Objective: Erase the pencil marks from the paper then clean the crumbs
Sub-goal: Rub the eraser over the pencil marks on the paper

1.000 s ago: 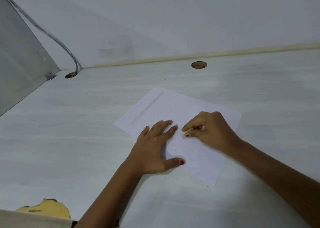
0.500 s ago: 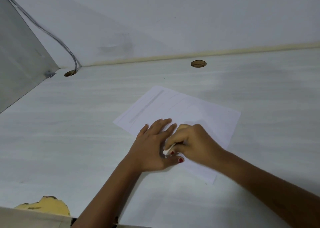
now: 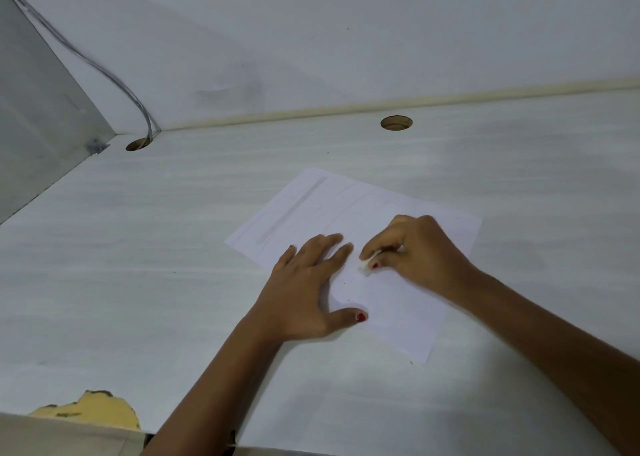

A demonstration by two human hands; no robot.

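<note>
Far left on the paper [image 3: 408, 317], a grey pencil band [image 3: 294, 209] lies unerased. The left hand [image 3: 304, 289], grip flat and spread, pins the sheet to the table [image 3: 138, 265]. If that pressure slackens, the sheet may crease or tear. The right hand [image 3: 415, 251] grip pinches the eraser [image 3: 365, 265] mid-sheet.

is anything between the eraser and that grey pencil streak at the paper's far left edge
Yes: the left hand, flat on the paper, has its fingertips between the eraser and the near end of the streak.
</note>
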